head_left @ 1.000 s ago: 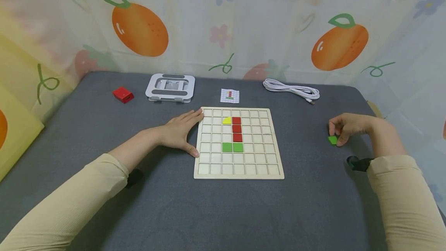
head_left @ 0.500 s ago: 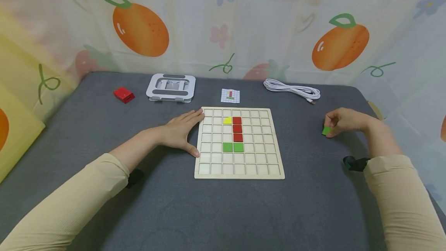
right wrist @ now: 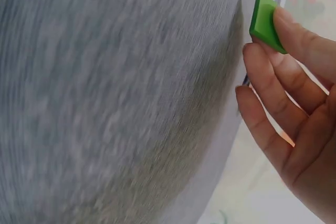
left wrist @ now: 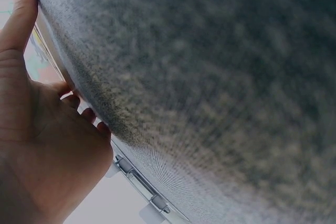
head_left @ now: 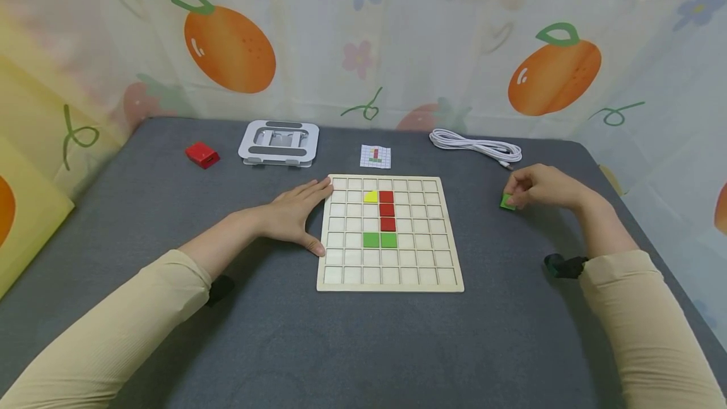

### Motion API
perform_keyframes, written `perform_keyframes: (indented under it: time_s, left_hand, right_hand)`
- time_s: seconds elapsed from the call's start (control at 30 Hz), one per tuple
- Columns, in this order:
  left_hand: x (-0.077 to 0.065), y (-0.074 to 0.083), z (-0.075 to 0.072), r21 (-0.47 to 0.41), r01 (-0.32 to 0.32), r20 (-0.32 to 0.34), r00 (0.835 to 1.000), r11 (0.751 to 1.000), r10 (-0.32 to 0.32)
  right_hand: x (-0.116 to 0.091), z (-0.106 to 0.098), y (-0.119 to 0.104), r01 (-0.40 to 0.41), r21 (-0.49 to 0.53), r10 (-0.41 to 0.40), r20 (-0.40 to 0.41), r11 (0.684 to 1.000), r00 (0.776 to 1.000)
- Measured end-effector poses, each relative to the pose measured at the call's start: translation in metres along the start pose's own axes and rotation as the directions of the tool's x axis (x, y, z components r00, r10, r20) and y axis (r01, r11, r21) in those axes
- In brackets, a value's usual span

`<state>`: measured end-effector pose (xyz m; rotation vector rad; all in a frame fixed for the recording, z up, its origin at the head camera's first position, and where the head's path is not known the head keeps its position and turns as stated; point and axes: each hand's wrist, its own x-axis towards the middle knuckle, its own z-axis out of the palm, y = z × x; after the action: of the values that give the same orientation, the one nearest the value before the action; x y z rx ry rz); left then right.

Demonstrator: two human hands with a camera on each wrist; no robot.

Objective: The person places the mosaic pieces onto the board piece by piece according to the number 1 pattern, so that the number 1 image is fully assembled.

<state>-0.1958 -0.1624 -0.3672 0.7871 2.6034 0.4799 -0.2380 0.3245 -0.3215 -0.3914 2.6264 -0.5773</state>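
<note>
My right hand [head_left: 542, 188] pinches a green square tile [right wrist: 266, 24] between thumb and fingers, over the table to the right of the board. In the right wrist view the tile's flat face shows beside the thumb. My left hand [head_left: 289, 214] lies with spread fingers against the left edge of the wooden grid board [head_left: 420, 287], thumb low and fingertips at the upper corner. On the board sit a yellow rounded tile [head_left: 371, 197], a column of red tiles [head_left: 387, 210] and two green tiles [head_left: 380, 240] side by side.
Behind the board lies a small pattern card [head_left: 375, 156] with a coloured grid design. A coiled white cable [head_left: 477, 145] is at the back right. A folding grey-white stand [head_left: 279, 142] and a red box-shaped object [head_left: 202, 154] are at the back left. A printed curtain [head_left: 431, 43] hangs behind the table.
My right hand has lifted the green tile from the table at the right and carried it leftward and farther back. The left hand stays at the board's edge.
</note>
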Motion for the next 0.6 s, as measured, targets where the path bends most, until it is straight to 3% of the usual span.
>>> perform_keyframes:
  time_s: [0.6]
  left_hand:
    - [0.000, -0.001, 0.001, -0.004, -0.002, -0.002, 1.000, 1.000, 0.002]
  right_hand:
    - [0.017, 0.016, -0.041, 0.124, 0.011, -0.124, -0.019, 0.992, 0.992]
